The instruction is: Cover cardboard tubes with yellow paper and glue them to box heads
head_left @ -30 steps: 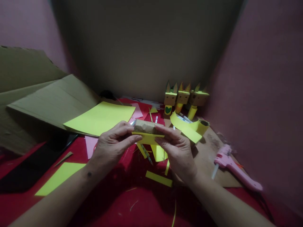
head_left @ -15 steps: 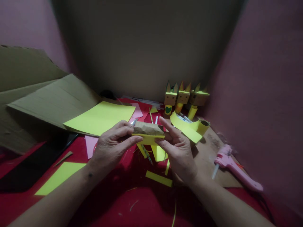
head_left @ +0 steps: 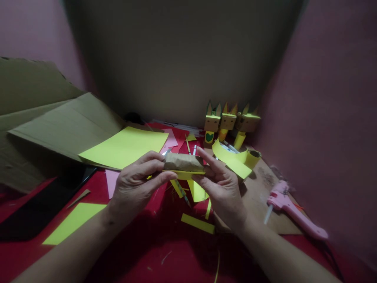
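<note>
Between my two hands is a brown cardboard roll (head_left: 184,162) with a strip of yellow paper (head_left: 185,175) along its near side. My left hand (head_left: 138,177) is closed on its left end, thumb on the yellow strip. Closed on the right end is my right hand (head_left: 220,184), with its thumb on the strip and the index finger stretched up past the roll. Below the roll, on the red tabletop, lie yellow paper scraps (head_left: 198,223) and a patterned pencil-like stick (head_left: 183,193).
Folded cardboard (head_left: 64,122) and a yellow sheet (head_left: 126,147) are on the left, near a black flat object (head_left: 44,206). At the right a pink glue gun (head_left: 294,210) rests on a cardboard sheet (head_left: 262,188). Behind stand three cardboard figures (head_left: 228,122) beside a curled yellow strip (head_left: 232,159).
The roll has turned slightly in my hands, so more of its brown side shows and the yellow strip looks narrower. Both hands keep nearly the same place.
</note>
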{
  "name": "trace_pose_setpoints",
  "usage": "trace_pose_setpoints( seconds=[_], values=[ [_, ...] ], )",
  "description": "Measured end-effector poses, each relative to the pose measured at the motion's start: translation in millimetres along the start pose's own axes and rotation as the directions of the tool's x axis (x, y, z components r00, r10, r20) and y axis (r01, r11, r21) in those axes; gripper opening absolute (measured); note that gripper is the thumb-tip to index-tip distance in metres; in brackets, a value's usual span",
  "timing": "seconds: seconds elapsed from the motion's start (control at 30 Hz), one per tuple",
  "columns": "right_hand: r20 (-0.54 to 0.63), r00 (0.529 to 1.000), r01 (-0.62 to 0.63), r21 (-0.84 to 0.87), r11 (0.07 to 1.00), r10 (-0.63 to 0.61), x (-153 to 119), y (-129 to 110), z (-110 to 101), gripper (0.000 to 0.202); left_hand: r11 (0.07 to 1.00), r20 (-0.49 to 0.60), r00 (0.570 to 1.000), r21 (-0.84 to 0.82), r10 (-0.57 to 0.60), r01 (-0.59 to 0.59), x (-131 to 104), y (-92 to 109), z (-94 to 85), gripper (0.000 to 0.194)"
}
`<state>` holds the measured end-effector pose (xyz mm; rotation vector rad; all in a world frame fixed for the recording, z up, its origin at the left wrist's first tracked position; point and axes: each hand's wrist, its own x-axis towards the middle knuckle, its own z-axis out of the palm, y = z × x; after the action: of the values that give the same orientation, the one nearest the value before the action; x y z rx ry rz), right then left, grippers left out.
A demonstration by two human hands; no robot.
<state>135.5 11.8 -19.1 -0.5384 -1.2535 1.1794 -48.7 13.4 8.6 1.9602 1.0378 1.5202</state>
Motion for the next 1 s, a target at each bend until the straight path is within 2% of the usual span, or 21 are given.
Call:
trace_pose_setpoints(
  seconds=[0.1,0.2,0.33,0.47,0.6,0.8,1.0],
  values=[
    [-0.027,1.000,-0.002,-0.098,0.995,-0.001,-0.4,-1.1,-2.1,0.050,0.998,-0.011,0.998,0.032,0.054,-0.054,-1.0,-0.4,-0.2,0.008],
    [-0.038,0.999,-0.010,-0.155,0.988,0.004,0.7,-2.0,-4.2,0.051,0.997,0.024,0.998,0.042,0.066,-0.067,-1.8,-0.6,0.1,0.007],
    [-0.047,0.999,-0.003,-0.135,0.991,-0.004,2.8,-2.9,-3.7,0.041,0.997,0.064,0.996,0.022,0.070,-0.072,-3.7,-2.2,1.0,0.007],
    [-0.063,0.998,-0.022,-0.085,0.996,0.016,2.8,-3.3,-0.2,0.037,0.999,0.029,1.000,0.043,-0.006,0.005,-6.6,-5.0,1.0,0.006],
    [-0.045,0.998,-0.038,0.015,0.999,0.039,2.7,-3.2,1.1,0.033,0.999,0.017,0.999,0.011,-0.031,0.030,-7.9,-5.8,1.4,0.007],
    [-0.018,0.998,-0.067,-0.013,0.998,0.066,3.2,-3.4,-0.8,0.042,0.997,-0.002,0.997,0.005,-0.079,0.080,-6.5,-1.7,2.4,0.004],
    [-0.027,0.998,-0.052,-0.006,0.999,0.052,3.7,-2.9,-0.3,0.040,0.997,0.019,0.998,0.045,-0.058,0.057,-4.6,-1.5,1.2,0.010]
  ],
)
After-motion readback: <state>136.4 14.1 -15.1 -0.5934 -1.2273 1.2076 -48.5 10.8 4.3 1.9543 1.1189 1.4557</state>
